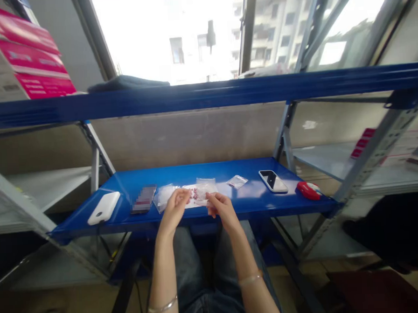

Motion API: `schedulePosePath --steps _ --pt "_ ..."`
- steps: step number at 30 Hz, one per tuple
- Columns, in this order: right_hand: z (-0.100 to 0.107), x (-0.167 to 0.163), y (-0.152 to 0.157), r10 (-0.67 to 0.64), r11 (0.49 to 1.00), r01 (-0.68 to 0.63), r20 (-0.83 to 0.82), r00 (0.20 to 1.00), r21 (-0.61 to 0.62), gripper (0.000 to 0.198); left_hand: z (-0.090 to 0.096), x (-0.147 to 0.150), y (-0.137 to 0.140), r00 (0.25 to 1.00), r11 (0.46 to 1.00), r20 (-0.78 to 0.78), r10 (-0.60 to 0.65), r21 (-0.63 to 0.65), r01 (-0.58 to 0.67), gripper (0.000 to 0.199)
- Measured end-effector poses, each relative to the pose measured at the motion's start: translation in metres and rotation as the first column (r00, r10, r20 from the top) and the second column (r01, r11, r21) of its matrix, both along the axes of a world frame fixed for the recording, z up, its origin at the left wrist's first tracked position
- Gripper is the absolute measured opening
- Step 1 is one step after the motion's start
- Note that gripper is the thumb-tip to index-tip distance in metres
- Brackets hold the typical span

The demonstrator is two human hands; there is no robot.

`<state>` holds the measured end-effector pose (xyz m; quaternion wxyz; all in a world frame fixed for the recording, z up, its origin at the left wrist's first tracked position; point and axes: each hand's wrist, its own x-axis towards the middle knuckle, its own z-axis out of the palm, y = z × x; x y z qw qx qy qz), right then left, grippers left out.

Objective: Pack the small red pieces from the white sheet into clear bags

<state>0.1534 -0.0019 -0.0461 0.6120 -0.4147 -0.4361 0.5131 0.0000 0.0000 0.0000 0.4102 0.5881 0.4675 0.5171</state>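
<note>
My left hand (178,204) is closed, fingertips pinched together at the left of a white sheet (191,204). My right hand (221,205) is closed too, its thumb and fingers pinched beside the sheet's right end. What either hand pinches is too small to make out. Between them lie several small dark red bits (195,194), like beads. A clear plastic bag (165,192) lies flat beyond my left hand, partly hidden by it. Another clear bag (206,185) lies just past my right fingertips.
On the blue shelf (196,171) are a small clear packet (237,181), a phone (273,181) and a red-and-white object (309,190) to the right. A white device (104,208) and a blurred-out flat item (144,199) lie left. A blue beam (206,97) crosses above.
</note>
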Motion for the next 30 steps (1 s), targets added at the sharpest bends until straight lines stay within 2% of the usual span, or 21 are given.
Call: schedulePosePath --steps 3,6,10,16,23,30 --pt "-0.003 0.0 0.001 0.022 1.0 -0.023 0.051 0.998 0.002 0.04 -0.031 0.008 0.012 0.987 0.987 -0.058 -0.149 -0.063 0.145 0.037" --pt "-0.007 0.002 0.003 0.053 0.998 -0.055 0.116 0.992 0.008 0.039 -0.047 0.007 0.011 0.986 0.985 -0.039 -0.164 -0.064 0.161 0.035" --pt "-0.009 0.004 0.003 0.062 0.998 -0.063 0.138 0.988 0.001 0.036 -0.046 0.005 0.007 0.989 0.989 0.013 -0.146 -0.025 0.146 0.033" --pt "-0.003 0.007 -0.001 -0.008 1.0 0.007 0.071 0.997 0.013 0.035 -0.052 0.002 0.004 0.934 0.935 -0.06 -0.353 -0.061 0.349 0.023" --pt "-0.004 0.014 0.001 -0.03 0.999 0.032 0.078 0.997 -0.023 0.038 -0.058 0.008 0.0 0.937 0.935 -0.022 -0.349 -0.071 0.347 0.025" --pt "-0.007 0.019 0.005 -0.165 0.986 0.164 -0.029 0.986 -0.025 0.042 -0.056 0.005 -0.005 0.907 0.918 -0.144 -0.395 -0.095 0.385 0.031"
